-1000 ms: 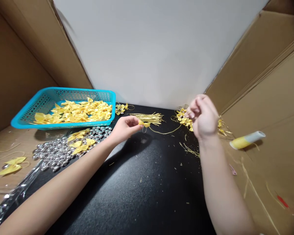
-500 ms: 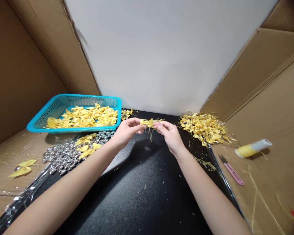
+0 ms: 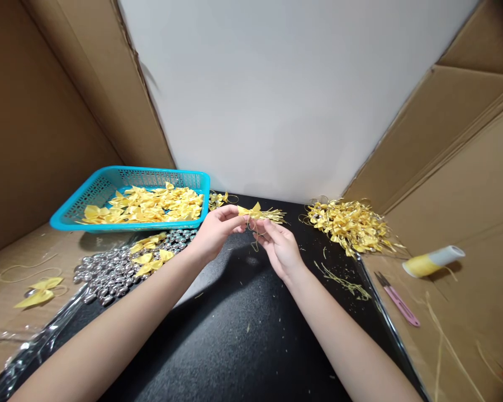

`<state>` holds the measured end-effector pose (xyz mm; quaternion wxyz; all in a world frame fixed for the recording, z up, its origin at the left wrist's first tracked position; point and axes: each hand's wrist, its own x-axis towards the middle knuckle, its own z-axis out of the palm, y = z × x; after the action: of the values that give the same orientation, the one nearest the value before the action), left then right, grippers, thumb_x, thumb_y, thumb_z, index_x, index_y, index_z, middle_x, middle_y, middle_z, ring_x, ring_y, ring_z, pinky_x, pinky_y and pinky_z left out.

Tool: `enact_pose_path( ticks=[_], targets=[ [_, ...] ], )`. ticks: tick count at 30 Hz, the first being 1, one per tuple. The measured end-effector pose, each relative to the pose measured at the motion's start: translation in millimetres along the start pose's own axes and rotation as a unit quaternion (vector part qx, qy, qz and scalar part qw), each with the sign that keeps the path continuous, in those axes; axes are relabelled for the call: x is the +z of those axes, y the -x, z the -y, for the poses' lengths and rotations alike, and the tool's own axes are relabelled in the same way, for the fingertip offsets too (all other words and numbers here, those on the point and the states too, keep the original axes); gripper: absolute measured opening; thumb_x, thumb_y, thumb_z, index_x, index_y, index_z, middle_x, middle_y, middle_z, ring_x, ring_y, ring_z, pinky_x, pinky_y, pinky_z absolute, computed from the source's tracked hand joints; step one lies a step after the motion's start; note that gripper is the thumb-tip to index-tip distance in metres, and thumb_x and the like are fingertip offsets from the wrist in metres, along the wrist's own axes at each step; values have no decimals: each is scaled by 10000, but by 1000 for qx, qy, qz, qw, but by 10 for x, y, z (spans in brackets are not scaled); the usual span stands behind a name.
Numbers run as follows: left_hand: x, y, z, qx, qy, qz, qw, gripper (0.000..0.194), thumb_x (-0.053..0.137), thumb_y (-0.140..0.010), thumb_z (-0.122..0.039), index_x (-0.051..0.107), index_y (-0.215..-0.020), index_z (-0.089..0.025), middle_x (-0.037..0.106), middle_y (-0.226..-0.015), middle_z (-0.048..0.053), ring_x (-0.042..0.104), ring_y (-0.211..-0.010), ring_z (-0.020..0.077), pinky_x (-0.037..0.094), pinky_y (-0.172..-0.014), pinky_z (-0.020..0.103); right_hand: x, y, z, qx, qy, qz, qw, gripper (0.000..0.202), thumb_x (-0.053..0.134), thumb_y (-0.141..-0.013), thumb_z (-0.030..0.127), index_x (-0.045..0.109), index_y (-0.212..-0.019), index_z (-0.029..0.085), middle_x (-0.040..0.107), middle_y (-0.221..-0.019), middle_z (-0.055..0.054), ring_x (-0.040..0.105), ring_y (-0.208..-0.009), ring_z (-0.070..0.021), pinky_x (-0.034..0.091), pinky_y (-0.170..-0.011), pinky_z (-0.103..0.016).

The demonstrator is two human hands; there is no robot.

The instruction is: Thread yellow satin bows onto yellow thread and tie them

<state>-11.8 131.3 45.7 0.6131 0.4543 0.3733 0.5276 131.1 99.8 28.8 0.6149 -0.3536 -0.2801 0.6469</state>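
Note:
Between my hands, above the far part of the black table (image 3: pixel 235 335), is a yellow ribbon bow (image 3: pixel 255 211) with a thin cord loop hanging below it. My left hand (image 3: pixel 222 229) pinches the bow from the left, thumb against fingers. My right hand (image 3: pixel 281 243) is closed at the cord, its thumb and forefinger pressed together just right of and below the bow. Behind the right fingers a bunch of cut yellow cords (image 3: pixel 276 215) lies on the table.
Left stands a blue basket (image 3: pixel 61 218) of yellow bows, with silver beads (image 3: pixel 109 271) in front. A pile of finished bows (image 3: pixel 347 223) lies right, near cord scraps (image 3: pixel 346 285), pink thread snips (image 3: pixel 398 301) and a cord spool (image 3: pixel 431 261). Cardboard walls (image 3: pixel 478 162) flank the table.
My right hand has moved slightly down and left, drawing the cord loop with it. The left hand keeps its pinch on the bow. The view has shifted a little.

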Motion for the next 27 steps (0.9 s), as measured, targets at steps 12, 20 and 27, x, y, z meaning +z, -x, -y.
enact_pose_path(
  ticks=[12,20,27],
  targets=[
    [12,2,-12,25,-35,-19,999,260,831,-551,-258,615,-639,-145,604,-551,-22,522,-537,87,408,-570,214,14,-5,-57,-36,-12,-10,999,361,889,-473,462,777,-688,196,752,-812,-27,646,-781,-126,488,-849,-272],
    [-19,-24,-17,117,-75,-74,988,207,773,-608,-237,581,-614,-160,583,-544,-29,502,-532,88,408,-589,226,41,46,-150,-78,2,-40,996,301,842,-588,455,787,-755,211,754,-907,-44,615,-713,-119,507,-784,-291],
    [-44,-29,-45,141,-69,-104,982,202,763,-623,-249,579,-629,-165,570,-542,-31,493,-532,93,411,-593,234,66,86,-185,-49,-14,-45,998,336,859,-551,459,790,-764,208,751,-906,-44,589,-702,-101,478,-735,-253]
  ],
)
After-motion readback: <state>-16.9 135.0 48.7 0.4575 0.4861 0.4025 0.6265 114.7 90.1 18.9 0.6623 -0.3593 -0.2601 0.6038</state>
